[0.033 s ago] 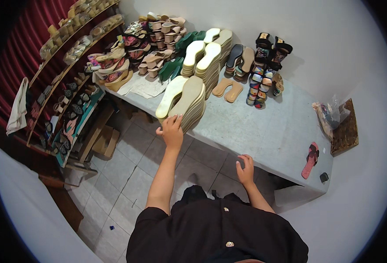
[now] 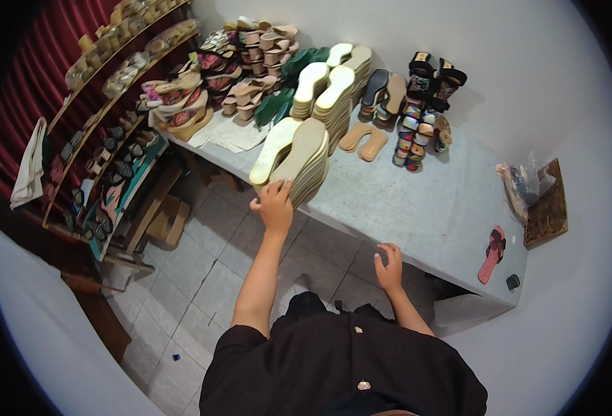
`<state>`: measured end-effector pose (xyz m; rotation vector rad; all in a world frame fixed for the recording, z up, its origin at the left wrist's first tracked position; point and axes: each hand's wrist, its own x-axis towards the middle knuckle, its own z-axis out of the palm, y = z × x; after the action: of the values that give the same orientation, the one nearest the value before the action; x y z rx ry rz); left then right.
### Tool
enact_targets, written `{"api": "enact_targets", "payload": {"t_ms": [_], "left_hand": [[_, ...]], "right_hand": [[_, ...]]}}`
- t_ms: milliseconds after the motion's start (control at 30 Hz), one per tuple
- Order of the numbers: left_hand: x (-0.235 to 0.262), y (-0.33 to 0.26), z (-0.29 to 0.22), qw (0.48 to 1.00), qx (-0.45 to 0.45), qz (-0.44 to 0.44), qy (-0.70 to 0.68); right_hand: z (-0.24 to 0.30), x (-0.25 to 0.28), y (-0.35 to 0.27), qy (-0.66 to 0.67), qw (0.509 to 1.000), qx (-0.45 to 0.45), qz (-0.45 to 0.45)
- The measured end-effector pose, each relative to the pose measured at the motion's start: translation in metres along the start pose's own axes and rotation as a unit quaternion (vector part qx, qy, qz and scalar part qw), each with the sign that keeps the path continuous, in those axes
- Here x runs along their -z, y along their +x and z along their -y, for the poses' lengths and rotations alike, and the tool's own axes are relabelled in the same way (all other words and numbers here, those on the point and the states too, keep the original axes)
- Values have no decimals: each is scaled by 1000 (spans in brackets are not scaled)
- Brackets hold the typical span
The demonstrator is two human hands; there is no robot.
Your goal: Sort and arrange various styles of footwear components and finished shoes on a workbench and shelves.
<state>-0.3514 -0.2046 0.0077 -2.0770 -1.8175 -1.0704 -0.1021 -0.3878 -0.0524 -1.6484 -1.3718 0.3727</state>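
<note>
My left hand point(image 2: 276, 202) rests against the heel ends of a tall double stack of shoe soles point(image 2: 302, 158) at the table's front edge. Its fingers are open and spread over the near edge of the stack, not wrapped round a sole. The top sole on the left is pale cream, the right one beige. Over the front edge of the table, my right hand point(image 2: 389, 267) hovers open with nothing in it. More cream sole stacks point(image 2: 335, 89) stand just behind. Beside them lies a pair of tan insoles point(image 2: 363, 141).
Sandals with multicoloured straps point(image 2: 414, 135) stand at the back of the grey-covered table point(image 2: 417, 201). Heeled shoes point(image 2: 248, 97) crowd its left end. A pink sandal point(image 2: 491, 255) and a brown box point(image 2: 547, 201) are at the right. Shelves of footwear point(image 2: 105, 149) line the left.
</note>
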Motion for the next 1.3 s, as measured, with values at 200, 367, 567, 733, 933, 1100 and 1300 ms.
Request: {"api": "enact_targets", "payload": {"t_ms": [200, 367, 567, 733, 933, 1100, 1300], "left_hand": [[21, 12, 8, 997, -42, 21, -57], [22, 20, 41, 993, -46, -7, -109], [10, 51, 113, 989, -77, 48, -114], [20, 68, 150, 984, -114, 16, -139], [61, 42, 208, 977, -50, -57, -197], [72, 46, 262, 979, 17, -63, -192], [52, 83, 305, 975, 37, -109, -189]], "right_hand": [[30, -30, 22, 24, 1000, 17, 1], [79, -67, 48, -1, 998, 52, -41], [172, -130, 98, -56, 987, 145, -34], [249, -171, 110, -16, 961, 266, -76], [281, -247, 109, 110, 953, 276, -60], [283, -284, 119, 81, 961, 253, -74], [312, -347, 162, 141, 975, 164, -58]]}}
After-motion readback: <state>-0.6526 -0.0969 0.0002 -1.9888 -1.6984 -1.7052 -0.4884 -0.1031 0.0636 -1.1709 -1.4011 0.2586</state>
